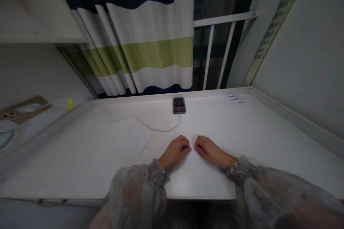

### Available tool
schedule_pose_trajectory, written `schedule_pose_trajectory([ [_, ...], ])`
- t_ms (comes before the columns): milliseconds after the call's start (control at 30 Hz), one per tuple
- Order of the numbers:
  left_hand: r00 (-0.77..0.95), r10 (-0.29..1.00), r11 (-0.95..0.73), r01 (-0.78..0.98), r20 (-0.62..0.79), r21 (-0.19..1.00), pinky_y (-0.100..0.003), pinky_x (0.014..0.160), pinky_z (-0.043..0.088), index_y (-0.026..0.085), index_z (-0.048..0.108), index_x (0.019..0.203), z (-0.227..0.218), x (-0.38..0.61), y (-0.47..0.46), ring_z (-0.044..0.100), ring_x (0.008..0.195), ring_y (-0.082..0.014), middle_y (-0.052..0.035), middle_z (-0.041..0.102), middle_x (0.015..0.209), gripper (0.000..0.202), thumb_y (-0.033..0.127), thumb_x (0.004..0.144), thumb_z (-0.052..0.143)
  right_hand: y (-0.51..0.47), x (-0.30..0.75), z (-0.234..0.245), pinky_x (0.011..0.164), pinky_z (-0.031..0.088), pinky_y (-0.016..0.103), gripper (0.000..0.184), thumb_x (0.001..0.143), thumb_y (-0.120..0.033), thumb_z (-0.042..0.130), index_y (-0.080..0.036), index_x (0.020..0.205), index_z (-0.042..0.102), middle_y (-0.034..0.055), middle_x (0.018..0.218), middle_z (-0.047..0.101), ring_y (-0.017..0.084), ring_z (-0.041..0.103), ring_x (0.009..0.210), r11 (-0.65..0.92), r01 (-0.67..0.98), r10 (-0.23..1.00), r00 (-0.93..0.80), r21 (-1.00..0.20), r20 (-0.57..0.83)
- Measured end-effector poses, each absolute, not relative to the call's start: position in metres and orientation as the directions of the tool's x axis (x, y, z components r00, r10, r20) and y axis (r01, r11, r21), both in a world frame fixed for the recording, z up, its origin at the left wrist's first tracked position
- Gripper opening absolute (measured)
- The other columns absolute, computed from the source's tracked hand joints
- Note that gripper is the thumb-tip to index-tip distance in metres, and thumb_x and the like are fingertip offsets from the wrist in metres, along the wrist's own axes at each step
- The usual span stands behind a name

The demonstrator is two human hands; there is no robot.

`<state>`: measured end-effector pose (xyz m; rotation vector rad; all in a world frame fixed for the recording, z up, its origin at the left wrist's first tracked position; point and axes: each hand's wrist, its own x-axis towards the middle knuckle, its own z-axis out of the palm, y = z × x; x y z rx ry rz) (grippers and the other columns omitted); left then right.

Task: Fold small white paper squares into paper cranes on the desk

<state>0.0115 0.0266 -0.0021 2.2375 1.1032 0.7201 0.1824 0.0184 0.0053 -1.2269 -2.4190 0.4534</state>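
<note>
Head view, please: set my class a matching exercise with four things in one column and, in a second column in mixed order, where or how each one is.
Things:
1. White sheet
2. Small white piece
3. Cable
4. Curtain

Where or how:
A. Leading to the dark device
B. Hanging, in dark blue, white and green bands
C. Between the left hand and the right hand
D. Flat on the desk, left of both hands

Right pairs: 1-D; 2-C; 3-A; 4-B

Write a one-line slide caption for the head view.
Left hand and right hand pinch a small white piece between them over a white desk.
</note>
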Motion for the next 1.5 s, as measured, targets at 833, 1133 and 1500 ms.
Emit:
schedule_pose_trajectory([
  [833, 0.436, 0.875, -0.478, 0.713, 0.209, 0.513, -0.037, 0.08, 0.038, 0.013, 0.053, 0.071, -0.006, 0.026, 0.02, 0.041, 0.084, -0.0188, -0.0082, 0.048, 0.083, 0.009, 0.013, 0.075, 0.044, 0.019, 0.176, 0.0, 0.069, 0.036, 0.028, 0.014, 0.077, -0.012, 0.042, -0.012, 0.075, 0.056, 0.0078, 0.077, 0.057, 0.017, 0.049, 0.072, 0.469, 0.811, 0.882, -0.448, -0.349, 0.146],
  [1133, 0.471, 0.86, -0.506, 0.741, 0.195, 0.442, -0.038, 0.079, 0.038, 0.011, 0.051, 0.073, -0.004, 0.027, 0.019, 0.04, 0.084, -0.0199, -0.0098, 0.048, 0.082, 0.009, 0.013, 0.076, 0.042, 0.015, 0.173, 0.004, 0.07, 0.036, 0.03, 0.013, 0.079, -0.012, 0.041, -0.011, 0.077, 0.054, 0.0095, 0.08, 0.056, 0.018, 0.048, 0.074, 0.431, 0.845, 0.901, -0.419, -0.315, 0.109],
  [1500, 0.461, 0.872, -0.483, 0.755, 0.165, 0.442, -0.039, 0.079, 0.036, 0.014, 0.048, 0.073, -0.001, 0.028, 0.018, 0.04, 0.084, -0.0206, -0.0098, 0.049, 0.084, 0.008, 0.014, 0.077, 0.041, 0.013, 0.174, -0.001, 0.068, 0.035, 0.031, 0.011, 0.08, -0.012, 0.041, -0.013, 0.077, 0.052, 0.0088, 0.079, 0.055, 0.019, 0.047, 0.074, 0.435, 0.84, 0.9, -0.413, -0.323, 0.139],
])
